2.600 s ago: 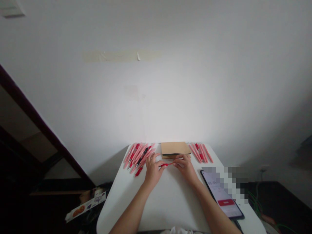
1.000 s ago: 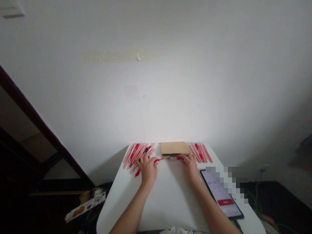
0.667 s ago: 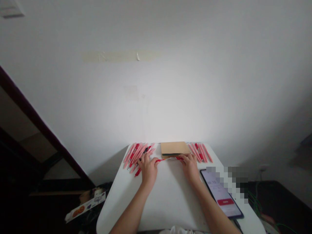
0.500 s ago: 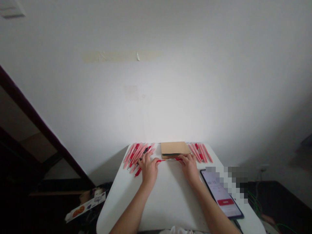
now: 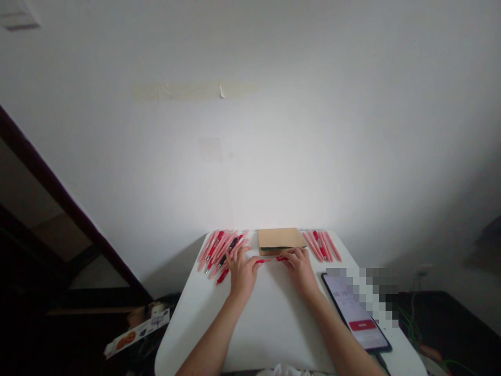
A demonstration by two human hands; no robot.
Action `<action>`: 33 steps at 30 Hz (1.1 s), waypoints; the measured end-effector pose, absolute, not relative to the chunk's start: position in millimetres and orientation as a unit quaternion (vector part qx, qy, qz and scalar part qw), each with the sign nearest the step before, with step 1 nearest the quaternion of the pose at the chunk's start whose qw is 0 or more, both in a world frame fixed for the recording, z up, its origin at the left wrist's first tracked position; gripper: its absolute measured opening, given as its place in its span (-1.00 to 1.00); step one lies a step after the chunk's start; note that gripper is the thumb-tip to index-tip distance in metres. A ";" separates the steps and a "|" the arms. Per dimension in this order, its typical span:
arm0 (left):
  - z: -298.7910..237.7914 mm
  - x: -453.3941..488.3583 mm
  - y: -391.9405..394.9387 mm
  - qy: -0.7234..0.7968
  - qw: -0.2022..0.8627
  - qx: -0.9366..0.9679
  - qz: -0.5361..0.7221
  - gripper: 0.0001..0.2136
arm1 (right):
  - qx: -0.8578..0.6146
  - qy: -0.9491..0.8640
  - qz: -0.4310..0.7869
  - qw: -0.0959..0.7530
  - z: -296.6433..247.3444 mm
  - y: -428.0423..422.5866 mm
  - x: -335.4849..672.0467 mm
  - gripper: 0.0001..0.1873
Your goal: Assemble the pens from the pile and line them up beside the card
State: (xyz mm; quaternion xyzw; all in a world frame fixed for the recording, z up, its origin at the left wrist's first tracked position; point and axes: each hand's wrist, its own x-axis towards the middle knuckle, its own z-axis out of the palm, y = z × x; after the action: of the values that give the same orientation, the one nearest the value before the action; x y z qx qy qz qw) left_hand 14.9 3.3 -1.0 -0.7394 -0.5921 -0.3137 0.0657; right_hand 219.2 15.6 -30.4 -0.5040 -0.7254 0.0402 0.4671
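Over the table's far half, my left hand point(image 5: 242, 271) pinches a slim red pen piece point(image 5: 263, 261) with thumb and finger, its other fingers spread out. Opposite it, my right hand point(image 5: 300, 269) is closed on another red pen piece point(image 5: 280, 258). The two pieces point at each other with a small gap between; whether they belong to one pen I cannot tell. Beside my left hand lies a pile of pink, red and dark pens point(image 5: 217, 248), partly hidden by its fingers. Several pink pens and a red one point(image 5: 323, 245) lie in a row beyond my right hand.
A brown notebook point(image 5: 281, 237) lies at the back of the white table point(image 5: 270, 324), against the wall point(image 5: 313, 130). A phone point(image 5: 354, 313) showing a timer rests by the right edge. Below on the left is a white printed box point(image 5: 136, 333).
My hands have come closer together, bringing the two red pen pieces nearer. The pale, slender length seen between them before is now mostly out of sight. The pens on both sides stay put.
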 end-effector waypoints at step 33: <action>-2.8 13.5 5.2 -0.567 0.057 -0.747 -0.344 -0.91 | -0.489 -0.712 0.116 0.490 -31.7 17.3 219.7 -0.74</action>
State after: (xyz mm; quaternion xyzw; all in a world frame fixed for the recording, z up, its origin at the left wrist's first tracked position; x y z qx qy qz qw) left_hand 13.5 5.2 -2.8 -0.7468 -0.5666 -0.3437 0.0565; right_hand 219.7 17.3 -31.7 -0.4886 -0.7124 0.1158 0.4903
